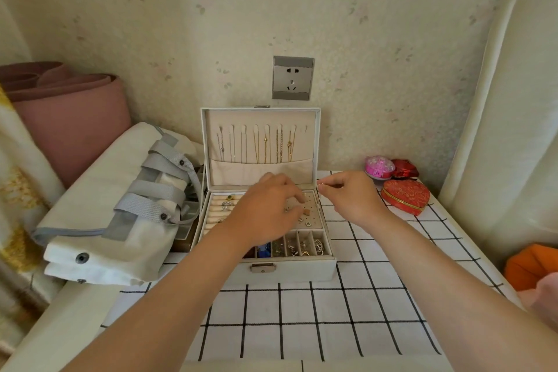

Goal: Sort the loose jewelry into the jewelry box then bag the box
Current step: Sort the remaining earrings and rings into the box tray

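Observation:
A white jewelry box (290,270) stands open on the checked tabletop, with several necklaces (259,145) hanging inside its lid. Rings sit in the left ring rolls (225,205) and small pieces fill the front compartments (302,246). My left hand (265,211) reaches over the earring panel (311,216), its fingertips curled down onto the panel; what they hold is hidden. My right hand (350,196) hovers at the box's right edge and pinches a tiny pale earring (320,186) between thumb and forefinger. A white canvas bag (120,214) with grey straps lies left of the box.
A red heart-shaped tin (406,196), a pink glittery case (379,167) and a red faceted box (404,169) sit at the back right. A pink rolled mat (69,118) stands behind the bag. A wall socket (292,78) is above the box. A padded headboard (507,130) rises on the right.

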{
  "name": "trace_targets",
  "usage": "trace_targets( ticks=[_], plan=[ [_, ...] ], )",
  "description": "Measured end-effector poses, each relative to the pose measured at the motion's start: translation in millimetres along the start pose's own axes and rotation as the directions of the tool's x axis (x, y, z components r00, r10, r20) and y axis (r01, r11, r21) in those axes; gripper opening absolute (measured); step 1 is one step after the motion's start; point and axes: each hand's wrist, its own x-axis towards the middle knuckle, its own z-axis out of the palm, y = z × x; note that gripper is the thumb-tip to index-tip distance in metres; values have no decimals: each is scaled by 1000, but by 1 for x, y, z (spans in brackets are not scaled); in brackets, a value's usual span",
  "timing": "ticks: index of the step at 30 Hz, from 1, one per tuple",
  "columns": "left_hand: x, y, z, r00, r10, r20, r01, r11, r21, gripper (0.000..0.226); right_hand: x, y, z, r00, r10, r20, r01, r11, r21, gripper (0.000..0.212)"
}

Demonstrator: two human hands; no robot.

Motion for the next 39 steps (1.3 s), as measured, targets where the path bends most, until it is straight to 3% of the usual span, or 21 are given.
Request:
trace_targets(
  ticks=[7,12,16,18,22,32,39],
  plan=[
    [16,-4,22,994,27,102,-48,978,202,40,9,5,7,995,-99,-33,93,986,-140,12],
    [17,-7,19,996,-14,92,4,994,105,38,15,6,10,996,-80,-40,74,989,-132,9],
    [19,-11,3,998,-55,-10,54,996,-69,39,15,4,12,995,-87,-46,82,992,-99,14],
    [21,-17,-5,995,-96,-38,95,995,-24,40,13,1,13,994,-104,-36,100,990,-98,14],
    [16,-26,-5,987,-131,95,121,987,105,37,9,-6,18,989,-147,16,147,970,-194,16],
    [10,-30,0,983,-129,135,110,984,140,37,6,-14,32,911,-371,181,411,767,-493,16],
    [11,-30,-2,984,-125,130,106,983,147,37,9,-18,29,876,-421,237,472,645,-601,22]
  ],
)
